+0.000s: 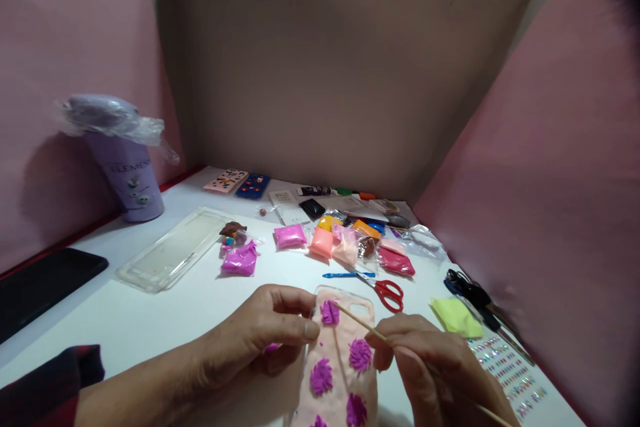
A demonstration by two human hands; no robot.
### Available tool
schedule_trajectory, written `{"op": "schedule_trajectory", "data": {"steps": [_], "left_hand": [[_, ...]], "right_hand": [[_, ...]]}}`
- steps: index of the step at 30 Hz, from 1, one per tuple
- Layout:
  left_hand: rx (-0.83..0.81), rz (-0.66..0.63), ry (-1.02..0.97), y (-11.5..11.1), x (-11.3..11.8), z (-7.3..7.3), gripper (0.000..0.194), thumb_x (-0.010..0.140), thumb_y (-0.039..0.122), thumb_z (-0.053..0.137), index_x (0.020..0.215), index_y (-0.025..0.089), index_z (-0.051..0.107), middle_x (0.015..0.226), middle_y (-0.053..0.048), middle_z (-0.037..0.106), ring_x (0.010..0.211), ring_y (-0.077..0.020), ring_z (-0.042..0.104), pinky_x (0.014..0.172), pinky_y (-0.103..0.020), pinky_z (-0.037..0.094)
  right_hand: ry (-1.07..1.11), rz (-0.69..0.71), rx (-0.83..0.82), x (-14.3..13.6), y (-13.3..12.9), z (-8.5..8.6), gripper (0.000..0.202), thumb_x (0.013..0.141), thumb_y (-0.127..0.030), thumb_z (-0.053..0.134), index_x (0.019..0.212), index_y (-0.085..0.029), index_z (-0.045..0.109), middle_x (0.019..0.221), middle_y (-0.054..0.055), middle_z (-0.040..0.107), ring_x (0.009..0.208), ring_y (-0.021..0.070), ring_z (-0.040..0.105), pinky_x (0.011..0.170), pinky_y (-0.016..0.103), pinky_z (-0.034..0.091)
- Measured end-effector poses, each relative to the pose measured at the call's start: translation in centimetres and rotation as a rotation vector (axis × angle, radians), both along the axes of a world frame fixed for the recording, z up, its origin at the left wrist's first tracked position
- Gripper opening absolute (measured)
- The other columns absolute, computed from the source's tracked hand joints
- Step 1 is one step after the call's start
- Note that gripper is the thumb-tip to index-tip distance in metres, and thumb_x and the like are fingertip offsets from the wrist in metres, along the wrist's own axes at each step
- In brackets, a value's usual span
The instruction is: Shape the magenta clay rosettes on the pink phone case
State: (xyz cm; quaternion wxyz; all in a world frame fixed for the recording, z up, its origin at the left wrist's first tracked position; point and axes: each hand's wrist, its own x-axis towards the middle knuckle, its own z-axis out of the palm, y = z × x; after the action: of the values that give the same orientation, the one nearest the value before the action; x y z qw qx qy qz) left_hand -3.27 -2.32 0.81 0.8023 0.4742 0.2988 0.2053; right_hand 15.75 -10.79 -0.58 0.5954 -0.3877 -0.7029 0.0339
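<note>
While our left fingers [311, 329] pinch the clear, peach-coated phone case [342, 390], our right fingers [413, 370] clasp the thin wooden stick [357, 319]. Light, shallow strokes suit the purple clay flower [329, 313].

So the stick [361, 321] is looking like plain matt wood, the scissors' handles [391, 295] are showing glossy red plastic, and the cup [127, 173] is wearing crinkly clear plastic.

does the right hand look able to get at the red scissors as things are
Probably yes: the scissors lie just beyond the right hand, with nothing seen standing between. Its fingers hold a thin stick, though, so it would likely have to put that down.
</note>
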Motion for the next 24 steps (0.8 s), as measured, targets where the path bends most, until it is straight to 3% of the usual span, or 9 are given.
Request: {"op": "schedule_trajectory", "data": {"steps": [9,24], "left_hand": [[-0.016,0.028,0.011,-0.11,0.02,0.33,0.012,0.068,0.022,0.068,0.071,0.014,0.060,0.046,0.006,0.039,0.038,-0.0043,0.026,0.040,-0.022,0.013],[-0.028,0.032,0.005,-0.02,0.06,0.18,0.020,0.064,0.026,0.073,0.077,0.013,0.064,0.047,0.006,0.041,0.038,-0.0035,0.026,0.039,-0.020,0.015]], "right_hand": [[0.072,-0.043,-0.025,-0.38,-0.27,0.02,0.009,0.090,-0.019,0.052,0.090,-0.018,0.061,0.078,0.002,0.067,0.073,0.0130,0.066,0.065,0.024,0.053],[0.026,-0.062,0.005,-0.37,-0.20,0.10,0.009,0.090,-0.016,0.051,0.090,-0.017,0.060,0.075,0.001,0.066,0.075,0.0123,0.065,0.068,0.023,0.054]]}}
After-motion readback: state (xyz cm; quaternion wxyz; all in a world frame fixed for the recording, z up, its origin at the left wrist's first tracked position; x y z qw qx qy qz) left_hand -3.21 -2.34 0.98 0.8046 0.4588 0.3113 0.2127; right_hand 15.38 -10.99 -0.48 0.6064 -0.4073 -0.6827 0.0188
